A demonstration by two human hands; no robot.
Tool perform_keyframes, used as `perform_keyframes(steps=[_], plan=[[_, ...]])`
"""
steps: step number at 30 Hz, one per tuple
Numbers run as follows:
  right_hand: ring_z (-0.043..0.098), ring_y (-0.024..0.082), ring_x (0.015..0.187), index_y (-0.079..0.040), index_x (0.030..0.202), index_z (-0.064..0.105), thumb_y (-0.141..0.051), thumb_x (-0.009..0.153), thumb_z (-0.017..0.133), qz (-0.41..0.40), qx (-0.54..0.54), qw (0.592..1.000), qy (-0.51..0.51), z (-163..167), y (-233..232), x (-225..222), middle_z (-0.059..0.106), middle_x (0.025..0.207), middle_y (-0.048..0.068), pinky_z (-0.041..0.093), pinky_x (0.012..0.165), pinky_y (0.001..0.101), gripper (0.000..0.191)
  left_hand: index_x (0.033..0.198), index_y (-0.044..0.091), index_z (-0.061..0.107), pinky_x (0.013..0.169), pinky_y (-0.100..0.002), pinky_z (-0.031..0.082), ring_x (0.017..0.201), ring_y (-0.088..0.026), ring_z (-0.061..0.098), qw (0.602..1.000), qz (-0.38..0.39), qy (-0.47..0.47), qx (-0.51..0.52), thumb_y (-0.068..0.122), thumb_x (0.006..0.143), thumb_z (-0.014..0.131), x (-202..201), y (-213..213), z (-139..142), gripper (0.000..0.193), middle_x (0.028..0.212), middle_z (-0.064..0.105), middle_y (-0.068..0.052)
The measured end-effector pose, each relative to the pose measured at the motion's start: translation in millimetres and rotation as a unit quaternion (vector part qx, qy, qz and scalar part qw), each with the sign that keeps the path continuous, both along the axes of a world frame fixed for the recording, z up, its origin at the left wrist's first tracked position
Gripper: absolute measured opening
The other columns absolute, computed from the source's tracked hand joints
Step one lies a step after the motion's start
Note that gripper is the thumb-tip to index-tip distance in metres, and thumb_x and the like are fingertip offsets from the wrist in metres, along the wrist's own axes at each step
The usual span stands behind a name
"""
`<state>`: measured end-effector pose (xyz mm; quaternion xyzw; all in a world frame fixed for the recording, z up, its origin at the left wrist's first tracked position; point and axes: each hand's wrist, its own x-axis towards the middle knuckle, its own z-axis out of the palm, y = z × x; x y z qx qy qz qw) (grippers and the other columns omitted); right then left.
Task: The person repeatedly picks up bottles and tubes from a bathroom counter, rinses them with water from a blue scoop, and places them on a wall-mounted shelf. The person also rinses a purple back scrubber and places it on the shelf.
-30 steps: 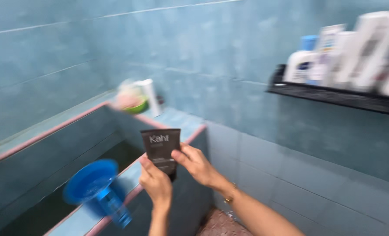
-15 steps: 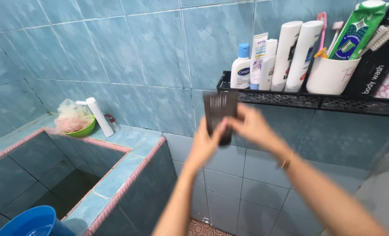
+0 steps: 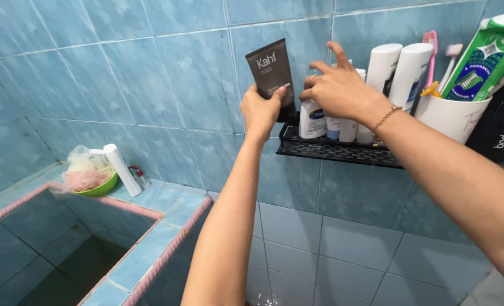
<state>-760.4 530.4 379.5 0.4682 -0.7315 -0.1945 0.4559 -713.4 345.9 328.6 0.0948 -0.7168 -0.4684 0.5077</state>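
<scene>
Both forearms were bare, no sleeves visible. Right hand (image 3: 334,90) wore a ring on one finger; a thin gold-coloured chain bracelet (image 3: 383,120) sat at its wrist. Left hand (image 3: 261,110) unadorned.

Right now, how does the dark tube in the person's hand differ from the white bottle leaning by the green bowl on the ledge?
The dark tube is brown-black and flat, wider at the top; the white bottle is white and round. The tube is held up by the left hand near the black shelf, cap end down; the bottle leans tilted on the tiled ledge beside the green bowl, untouched. Both are slim toiletry containers.
</scene>
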Motion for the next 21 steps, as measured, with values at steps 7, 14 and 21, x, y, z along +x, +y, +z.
perform_keyframes(steps=[7,14,21], plan=[[0.054,0.023,0.127,-0.033,0.112,0.08,0.001,0.074,0.069,0.067,0.005,0.99,-0.123,8,14,-5,0.069,0.12,-0.001,0.028,0.118,0.0484,0.052,0.102,-0.005,0.071,0.08,-0.042,0.059,0.09,-0.034,0.076,0.999,-0.005,0.006,-0.05,0.031,0.074,0.087,-38,15,-12,0.049,0.094,0.077,-0.023],[0.059,0.032,0.121,-0.022,0.115,0.078,0.0,0.07,0.073,0.087,-0.03,0.967,-0.238,27,22,0,0.064,0.133,0.009,0.048,0.105,0.0416,0.05,0.109,0.0,0.075,0.082,-0.039,0.058,0.094,-0.029,0.078,0.987,-0.12,-0.074,-0.077,0.037,0.087,0.077,-51,6,-22,0.043,0.099,0.079,-0.017],[0.058,0.033,0.123,-0.023,0.111,0.081,0.002,0.072,0.073,0.025,-0.048,0.954,-0.296,32,24,-1,0.061,0.139,0.006,0.048,0.104,0.0413,0.046,0.103,-0.001,0.075,0.081,-0.04,0.057,0.092,-0.032,0.076,0.969,-0.105,-0.155,-0.161,0.028,0.079,0.082,-46,5,-20,0.038,0.095,0.077,-0.021]])
